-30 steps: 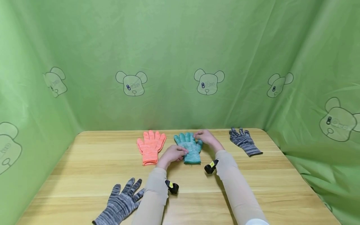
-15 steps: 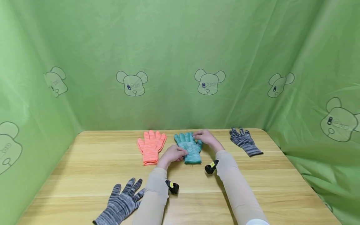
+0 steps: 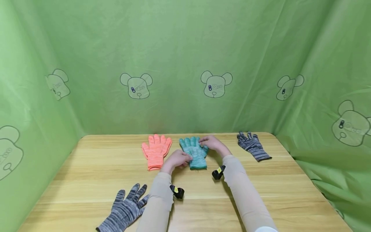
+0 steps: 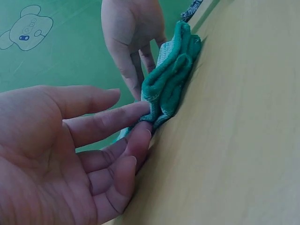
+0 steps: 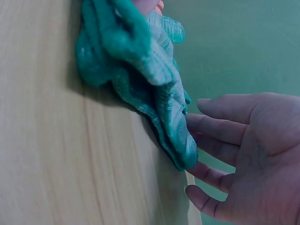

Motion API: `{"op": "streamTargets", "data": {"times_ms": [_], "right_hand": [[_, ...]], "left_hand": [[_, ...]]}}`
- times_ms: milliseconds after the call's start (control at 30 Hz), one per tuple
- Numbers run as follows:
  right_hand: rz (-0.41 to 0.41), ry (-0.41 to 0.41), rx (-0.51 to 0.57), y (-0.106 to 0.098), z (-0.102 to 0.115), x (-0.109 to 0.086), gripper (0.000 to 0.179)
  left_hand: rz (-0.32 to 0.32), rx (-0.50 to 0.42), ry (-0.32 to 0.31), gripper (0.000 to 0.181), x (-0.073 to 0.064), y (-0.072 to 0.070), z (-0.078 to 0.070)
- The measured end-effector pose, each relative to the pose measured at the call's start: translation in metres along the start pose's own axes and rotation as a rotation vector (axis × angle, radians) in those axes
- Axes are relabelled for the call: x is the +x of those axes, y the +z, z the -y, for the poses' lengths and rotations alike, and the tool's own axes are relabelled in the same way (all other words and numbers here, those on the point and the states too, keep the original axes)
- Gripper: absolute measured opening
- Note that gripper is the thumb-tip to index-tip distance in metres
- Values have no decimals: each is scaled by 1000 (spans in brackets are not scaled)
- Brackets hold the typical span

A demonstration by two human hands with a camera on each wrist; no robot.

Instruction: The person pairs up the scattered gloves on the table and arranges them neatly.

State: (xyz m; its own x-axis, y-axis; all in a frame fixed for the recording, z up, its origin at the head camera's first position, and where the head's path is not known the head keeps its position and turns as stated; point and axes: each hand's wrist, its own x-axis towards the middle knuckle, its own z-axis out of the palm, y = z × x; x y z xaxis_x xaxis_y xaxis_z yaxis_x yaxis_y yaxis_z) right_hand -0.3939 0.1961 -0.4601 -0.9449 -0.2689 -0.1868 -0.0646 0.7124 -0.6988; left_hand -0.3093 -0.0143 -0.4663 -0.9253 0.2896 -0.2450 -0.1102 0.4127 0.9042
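A teal knitted glove [image 3: 198, 158] lies flat near the back edge of the table, fingers pointing away and cuff toward me. In the left wrist view its cuff [image 4: 169, 86] shows several folded layers. My left hand [image 3: 177, 158] is at the glove's left side, its loosely extended fingertips touching the edge near the cuff. On the far right side, my right hand [image 3: 213, 142] reaches in with relaxed fingers at the glove's fingers and thumb. In the right wrist view those fingers [image 5: 220, 129] rest against the teal fabric, their tips partly hidden behind it.
An orange glove [image 3: 156, 153] lies left of the teal one. One grey striped glove [image 3: 253, 146] is at the back right; another grey striped glove [image 3: 124, 209] lies front left beside my left sleeve. Green curtains [image 3: 179, 64] enclose the wooden table [image 3: 200, 203].
My left hand has shifted very slightly left along the teal glove's edge. The right hand and the gloves look almost unchanged.
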Motion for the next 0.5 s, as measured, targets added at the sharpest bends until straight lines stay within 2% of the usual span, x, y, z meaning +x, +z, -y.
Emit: {"op": "streamTargets", "data": {"times_ms": [267, 500], "right_hand": [[3, -9, 23, -1, -2, 0, 35], [-49, -54, 40, -6, 0, -12, 38]], "left_hand": [[26, -30, -33, 24, -1, -4, 2], [3, -41, -14, 23, 1, -4, 3]]}}
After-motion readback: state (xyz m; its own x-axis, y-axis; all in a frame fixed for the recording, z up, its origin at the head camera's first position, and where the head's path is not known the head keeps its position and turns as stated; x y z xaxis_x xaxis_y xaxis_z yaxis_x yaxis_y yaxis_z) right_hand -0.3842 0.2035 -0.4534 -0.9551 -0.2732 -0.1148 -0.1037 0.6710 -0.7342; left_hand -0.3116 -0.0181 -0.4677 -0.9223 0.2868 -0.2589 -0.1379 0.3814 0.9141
